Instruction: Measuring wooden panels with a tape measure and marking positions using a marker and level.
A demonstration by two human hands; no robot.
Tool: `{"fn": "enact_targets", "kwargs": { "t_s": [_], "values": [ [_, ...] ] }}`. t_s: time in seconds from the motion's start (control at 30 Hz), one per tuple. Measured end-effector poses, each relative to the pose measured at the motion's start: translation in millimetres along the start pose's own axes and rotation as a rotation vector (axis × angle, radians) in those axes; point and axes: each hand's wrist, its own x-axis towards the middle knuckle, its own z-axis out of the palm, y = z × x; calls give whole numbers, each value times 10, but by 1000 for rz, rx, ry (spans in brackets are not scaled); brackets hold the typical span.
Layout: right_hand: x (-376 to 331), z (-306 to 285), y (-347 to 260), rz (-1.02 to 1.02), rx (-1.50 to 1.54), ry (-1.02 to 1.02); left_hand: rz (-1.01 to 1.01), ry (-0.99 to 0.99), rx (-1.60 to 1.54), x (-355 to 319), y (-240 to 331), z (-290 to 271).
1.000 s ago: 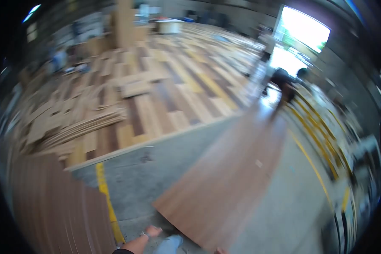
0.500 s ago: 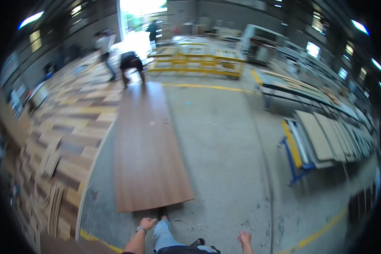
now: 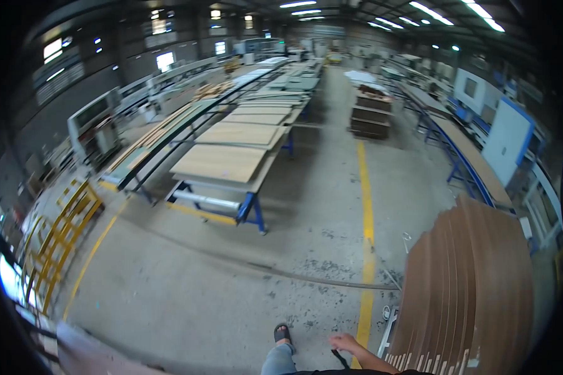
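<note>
At the bottom edge, my right hand [image 3: 344,342] hangs in front of my body with its fingers curled in. A short dark strip [image 3: 340,358] shows just under it, and whether the fingers hold it is not plain. My left hand is out of view. To the right of my right hand lies a large stack of brown sheets [image 3: 456,281], fanned in layers, and the hand is apart from it. My sandalled foot [image 3: 283,333] stands on the grey floor.
A roller table [image 3: 250,209] with blue legs carries pale boards, ahead to the left. A yellow frame rack [image 3: 62,225] stands at far left. A pile of dark boards [image 3: 370,119] sits beyond the yellow floor line [image 3: 364,212]. A long conveyor [image 3: 463,150] runs along the right.
The view has swung right. The brown panel on the floor, the plank layout and the two people there have left clear view; the brown stack has come in. My left hand has gone from view.
</note>
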Motion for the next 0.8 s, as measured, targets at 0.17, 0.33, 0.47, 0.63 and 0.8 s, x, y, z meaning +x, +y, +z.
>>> {"fn": "enact_targets", "kwargs": {
  "t_s": [0.17,0.33,0.47,0.63,0.8],
  "values": [
    [-103,-400,-77,302,96,74,-323,300,194,1915,2026,786],
    [118,-1116,119,389,800,753,67,66,362,3389,4301,2300],
    [399,-1282,-157,561,989,1000,367,-156,607,3928,5499,3958],
    [1783,-1232,259,552,957,593,391,-241,718,4529,5899,4699],
    [2893,-1799,-78,571,900,514,324,-689,953,5137,6163,5416]
  ]
}}
